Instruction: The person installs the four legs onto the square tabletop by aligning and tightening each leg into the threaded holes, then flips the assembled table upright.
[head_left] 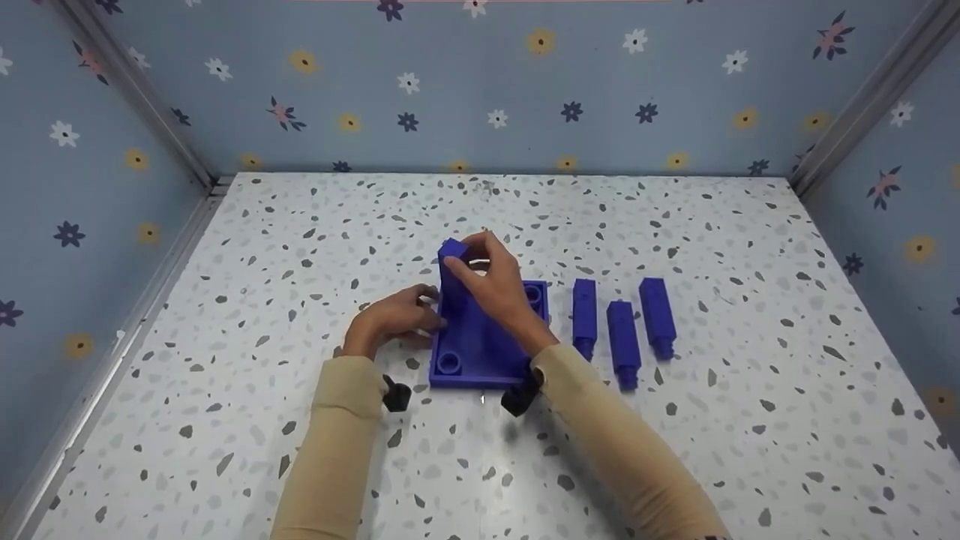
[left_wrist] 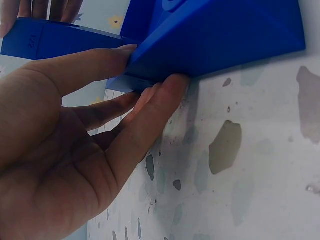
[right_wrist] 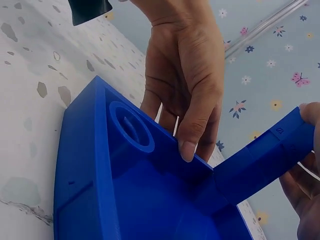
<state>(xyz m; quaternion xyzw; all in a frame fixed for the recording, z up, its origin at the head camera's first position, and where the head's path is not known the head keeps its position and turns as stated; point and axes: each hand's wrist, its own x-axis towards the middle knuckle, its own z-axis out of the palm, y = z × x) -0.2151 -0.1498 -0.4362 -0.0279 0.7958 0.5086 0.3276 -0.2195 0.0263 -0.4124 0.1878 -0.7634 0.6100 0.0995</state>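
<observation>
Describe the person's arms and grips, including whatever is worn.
The left sleeve and right sleeve are plain beige, reaching nearly to the wrists. An angular black piece shows at each wrist. The left grip and right grip are ungloved.

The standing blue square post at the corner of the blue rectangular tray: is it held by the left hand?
No, the right hand pinches the post near its top, while the left hand grips the tray.

Blue tray [right_wrist: 80, 165] with left grip [right_wrist: 186, 82] on its rim, right grip [right_wrist: 306, 197] on blue corner post [right_wrist: 265, 154]
</observation>
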